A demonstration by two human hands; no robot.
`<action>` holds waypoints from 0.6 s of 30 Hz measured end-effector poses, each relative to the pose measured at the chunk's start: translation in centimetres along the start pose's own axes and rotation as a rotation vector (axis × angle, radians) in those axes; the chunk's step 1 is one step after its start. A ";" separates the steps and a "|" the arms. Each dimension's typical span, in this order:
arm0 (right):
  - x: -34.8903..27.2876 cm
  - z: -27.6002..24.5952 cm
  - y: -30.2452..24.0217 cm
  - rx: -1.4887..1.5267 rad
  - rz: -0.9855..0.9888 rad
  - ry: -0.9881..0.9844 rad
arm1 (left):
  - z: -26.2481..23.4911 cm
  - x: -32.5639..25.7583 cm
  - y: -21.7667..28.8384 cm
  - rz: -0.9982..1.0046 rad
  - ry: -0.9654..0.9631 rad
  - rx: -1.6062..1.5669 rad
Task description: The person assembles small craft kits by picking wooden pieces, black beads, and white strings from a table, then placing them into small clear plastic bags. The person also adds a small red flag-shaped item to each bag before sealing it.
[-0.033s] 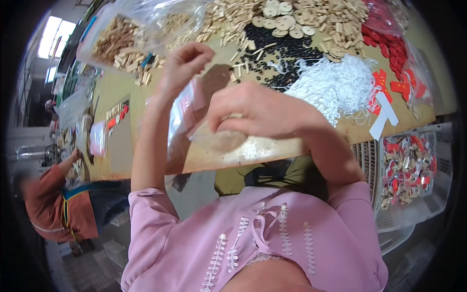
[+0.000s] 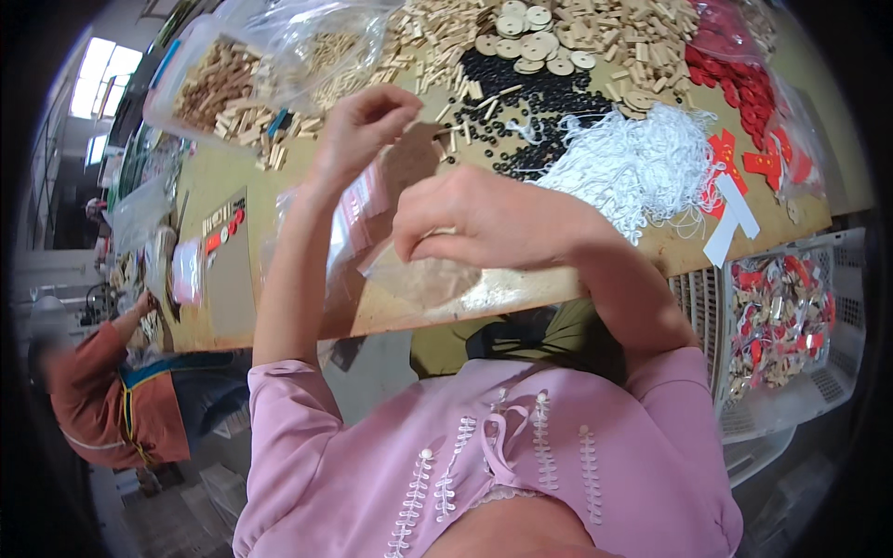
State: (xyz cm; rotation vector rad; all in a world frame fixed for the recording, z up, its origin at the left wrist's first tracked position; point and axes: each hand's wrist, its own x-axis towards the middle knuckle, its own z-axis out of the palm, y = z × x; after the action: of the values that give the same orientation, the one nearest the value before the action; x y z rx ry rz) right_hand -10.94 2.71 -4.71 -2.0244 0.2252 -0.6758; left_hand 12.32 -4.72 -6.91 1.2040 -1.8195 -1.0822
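Note:
My left hand point(image 2: 365, 128) is closed with its fingertips drawn together, near the small wooden sticks point(image 2: 453, 141) and black beads point(image 2: 544, 91) on the table. Whatever is between those fingers is too small or hidden to make out. My right hand point(image 2: 493, 219) is closer to the table's front edge, pinching a small clear plastic bag point(image 2: 423, 277) that hangs below its fingers. Between my forearms lie more clear bags point(image 2: 358, 209) with pinkish strips. White strings point(image 2: 633, 172) form a tangled heap to the right of my right hand.
Wooden discs point(image 2: 528, 42), red pieces point(image 2: 735, 88) and red and white strips point(image 2: 730, 219) spread across the table point(image 2: 223, 177). A clear bin point(image 2: 166, 100) of wooden pieces stands far left. At right is a crate point(image 2: 842, 344) with filled bags. Another person point(image 2: 121, 400) works at left.
My left hand has shifted slightly to the right. My right hand has moved a little left with the plastic bag still in it.

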 end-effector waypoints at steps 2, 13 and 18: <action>-0.2 -0.2 -0.1 0.027 0.092 -0.038 | 3.1 2.3 0.2 0.037 -0.030 0.153; -0.6 -0.5 0.1 -0.032 -0.035 0.054 | 9.0 11.4 -0.6 0.310 -0.025 0.956; -0.6 -0.3 0.7 -0.082 -0.096 0.074 | 9.6 11.2 -0.3 0.240 -0.178 0.774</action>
State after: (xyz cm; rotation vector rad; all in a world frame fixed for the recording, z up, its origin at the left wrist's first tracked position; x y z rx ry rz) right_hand -11.47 2.40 -5.38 -2.1007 0.2035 -0.8144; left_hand 0.38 -12.78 -10.08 1.2688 -2.5635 -0.3416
